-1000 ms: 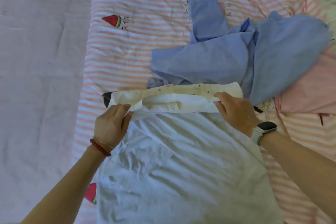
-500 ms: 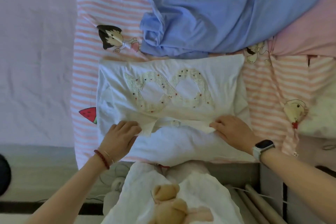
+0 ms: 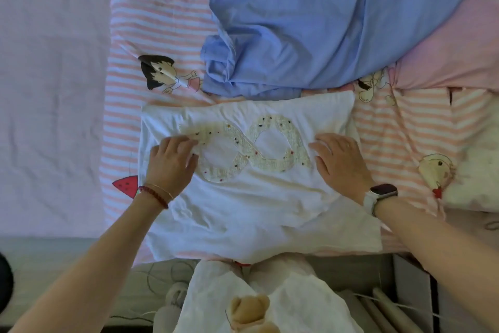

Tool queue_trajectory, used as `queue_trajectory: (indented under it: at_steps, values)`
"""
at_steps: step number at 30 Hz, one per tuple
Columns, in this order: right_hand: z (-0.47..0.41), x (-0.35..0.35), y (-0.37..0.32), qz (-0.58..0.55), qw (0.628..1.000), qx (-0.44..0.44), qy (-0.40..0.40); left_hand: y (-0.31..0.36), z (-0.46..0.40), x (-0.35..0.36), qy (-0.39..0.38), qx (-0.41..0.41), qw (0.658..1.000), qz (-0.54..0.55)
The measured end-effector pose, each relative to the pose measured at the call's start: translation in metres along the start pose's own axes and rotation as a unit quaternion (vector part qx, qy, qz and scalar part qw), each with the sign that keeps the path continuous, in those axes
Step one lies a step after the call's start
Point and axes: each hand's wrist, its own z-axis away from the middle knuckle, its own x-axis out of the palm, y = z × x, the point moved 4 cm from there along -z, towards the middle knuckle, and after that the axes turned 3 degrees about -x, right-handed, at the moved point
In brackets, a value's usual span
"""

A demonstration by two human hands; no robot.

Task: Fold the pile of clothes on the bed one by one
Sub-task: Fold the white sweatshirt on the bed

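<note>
A white T-shirt (image 3: 251,205) with a cream infinity-shaped patch lies folded into a rectangle at the bed's near edge. My left hand (image 3: 171,162) rests on its left part, fingertips on the patch's left loop. My right hand (image 3: 340,162), with a watch on the wrist, lies flat on the shirt's right part beside the patch. Both hands have fairly straight fingers and hold nothing. A crumpled blue shirt (image 3: 310,32) lies just beyond the white one. A pink garment (image 3: 453,60) lies at the right, partly under the blue shirt.
The pink-and-white striped cover (image 3: 162,14) with cartoon prints lies under the clothes. A plain pale sheet (image 3: 48,89) fills the left. A white fluffy thing (image 3: 478,170) sits at the right edge. Below the bed edge I see my own clothing with a bear figure (image 3: 248,311).
Both hands let go of the folded-over collar edge and moved up onto the shirt, one at each side of the patch. The camera view has tilted down toward the bed edge.
</note>
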Motion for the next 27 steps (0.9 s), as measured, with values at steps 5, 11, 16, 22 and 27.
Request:
queue_trajectory:
  at_steps: [5, 11, 16, 22, 27]
  values:
    - [-0.078, -0.008, 0.031, 0.013, 0.988, 0.076, -0.135, -0.02, -0.072, 0.008, -0.128, -0.043, 0.99, -0.043]
    - [-0.108, -0.001, 0.062, -0.044, 0.962, 0.134, -0.235, -0.055, -0.108, 0.008, -0.263, -0.092, 0.958, -0.074]
    - [-0.106, -0.026, 0.061, -0.096, 0.957, 0.145, -0.234, -0.052, -0.112, -0.022, -0.28, -0.068, 0.956, 0.047]
    - [-0.143, -0.094, 0.071, 0.038, 0.979, 0.134, -0.148, -0.054, -0.151, -0.081, -0.17, -0.065, 0.983, 0.026]
    - [-0.175, -0.129, 0.07, 0.136, 0.982, 0.131, 0.02, -0.044, -0.188, -0.128, 0.008, -0.08, 0.996, -0.035]
